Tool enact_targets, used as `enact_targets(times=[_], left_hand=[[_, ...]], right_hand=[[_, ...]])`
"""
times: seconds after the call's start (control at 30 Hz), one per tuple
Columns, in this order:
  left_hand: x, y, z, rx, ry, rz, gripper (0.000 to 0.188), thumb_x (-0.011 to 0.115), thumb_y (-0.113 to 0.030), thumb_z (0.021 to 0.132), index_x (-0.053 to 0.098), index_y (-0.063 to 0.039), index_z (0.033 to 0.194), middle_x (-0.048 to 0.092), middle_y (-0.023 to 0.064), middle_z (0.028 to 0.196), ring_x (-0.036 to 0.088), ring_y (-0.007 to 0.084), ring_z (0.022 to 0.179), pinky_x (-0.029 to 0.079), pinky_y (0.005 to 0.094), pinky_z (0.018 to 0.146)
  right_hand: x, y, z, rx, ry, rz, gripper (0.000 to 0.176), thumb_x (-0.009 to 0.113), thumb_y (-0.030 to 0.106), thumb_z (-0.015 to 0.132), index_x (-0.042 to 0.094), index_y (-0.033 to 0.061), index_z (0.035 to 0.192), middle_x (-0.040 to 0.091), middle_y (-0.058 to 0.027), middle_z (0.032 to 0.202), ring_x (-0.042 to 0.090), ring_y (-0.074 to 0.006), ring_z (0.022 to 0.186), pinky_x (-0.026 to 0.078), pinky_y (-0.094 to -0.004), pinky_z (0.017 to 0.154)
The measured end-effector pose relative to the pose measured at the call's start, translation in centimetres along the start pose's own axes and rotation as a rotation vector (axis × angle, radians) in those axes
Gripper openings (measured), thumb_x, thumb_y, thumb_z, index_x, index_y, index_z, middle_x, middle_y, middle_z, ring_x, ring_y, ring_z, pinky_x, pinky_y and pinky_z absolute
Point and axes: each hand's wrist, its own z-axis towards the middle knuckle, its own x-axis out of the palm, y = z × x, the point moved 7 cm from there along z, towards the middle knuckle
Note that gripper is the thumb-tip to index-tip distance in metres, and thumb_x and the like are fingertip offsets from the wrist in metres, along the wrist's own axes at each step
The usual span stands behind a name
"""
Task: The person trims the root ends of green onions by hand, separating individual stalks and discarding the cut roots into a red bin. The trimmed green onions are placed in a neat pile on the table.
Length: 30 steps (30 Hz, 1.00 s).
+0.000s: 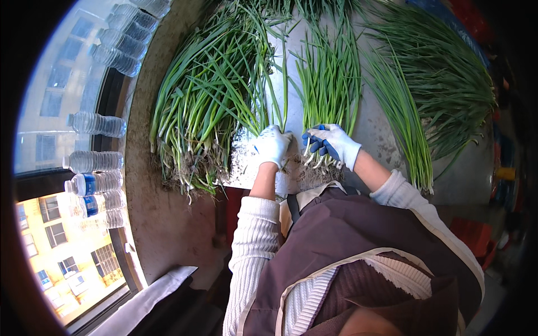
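Both hands wear white gloves with blue palms. My left hand (pixel 273 145) is closed around a few green onions, whose leaves rise past the knuckles. Just to its right, my right hand (pixel 332 143) has curled fingers at the white lower stems of a bunch of green onions (pixel 330 92) lying on the metal table (pixel 380 145); whether it grips any is unclear. Dark, tangled roots of that bunch show below the right hand. A large heap of green onions with soiled roots (pixel 201 109) lies left of my hands.
A slim bunch of green onions with pale ends (pixel 405 122) lies at right, beside a large pile of dark green ones (pixel 449 80). Several plastic bottles (pixel 96 161) line the window at left. A red stool or chair (pixel 470 235) stands at lower right.
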Motion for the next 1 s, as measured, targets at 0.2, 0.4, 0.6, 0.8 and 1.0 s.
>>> enact_targets(times=[0.2, 0.4, 0.6, 0.8, 1.0], left_hand=[[0.8, -0.2, 0.8, -0.021, 0.053, -0.13, 0.034, 0.065, -0.033, 0.075, 0.067, -0.001, 0.084, 0.066, 0.0216, 0.091, 0.064, 0.036, 0.089, 0.049, 0.0419, 0.079], [-0.5, 0.0, -1.5, -0.232, 0.392, -1.005, 0.02, 0.071, -0.019, 0.08, 0.063, -0.005, 0.068, 0.054, -0.0021, 0.051, 0.043, 0.0061, 0.037, 0.031, 0.0223, 0.036], [0.7, -2.2, -4.0, -0.092, 0.404, -0.717, 0.028, 0.067, -0.028, 0.08, 0.068, 0.0, 0.083, 0.064, 0.0091, 0.065, 0.06, 0.0181, 0.057, 0.047, 0.0314, 0.054], [1.3, 3.1, -4.1, -0.339, 0.024, -0.583, 0.036, 0.067, -0.035, 0.083, 0.064, -0.002, 0.097, 0.067, 0.0191, 0.086, 0.065, 0.0341, 0.082, 0.051, 0.0398, 0.076], [-1.3, 4.6, -3.8, -0.067, -0.318, -0.052, 0.046, 0.074, -0.03, 0.073, 0.057, 0.003, 0.101, 0.064, 0.021, 0.089, 0.063, 0.0343, 0.086, 0.049, 0.0406, 0.08]], right_hand=[[-0.1, 1.0, -0.7, -0.026, -0.024, -0.058, 0.023, 0.059, 0.02, 0.092, 0.062, 0.0011, 0.104, 0.068, -0.0064, 0.091, 0.061, -0.0094, 0.061, 0.046, -0.0209, 0.044], [-0.9, 2.4, -2.9, -0.141, -0.078, -0.133, 0.023, 0.06, 0.022, 0.091, 0.062, 0.001, 0.099, 0.067, -0.0057, 0.086, 0.062, -0.0105, 0.062, 0.046, -0.022, 0.047], [-0.4, 1.4, -3.4, -0.141, -0.117, -0.12, 0.021, 0.062, 0.022, 0.09, 0.062, 0.0013, 0.094, 0.067, -0.0069, 0.083, 0.064, -0.013, 0.061, 0.047, -0.0238, 0.046], [-1.9, 0.8, -4.8, -0.032, -0.108, -0.344, 0.028, 0.058, 0.027, 0.093, 0.062, -0.0002, 0.1, 0.067, -0.0071, 0.084, 0.063, -0.0125, 0.057, 0.043, -0.0235, 0.041], [-0.7, 1.3, -4.8, -0.054, -0.018, -0.326, 0.034, 0.059, 0.032, 0.091, 0.061, 0.0001, 0.104, 0.068, -0.0069, 0.086, 0.064, -0.013, 0.059, 0.044, -0.0228, 0.043]])
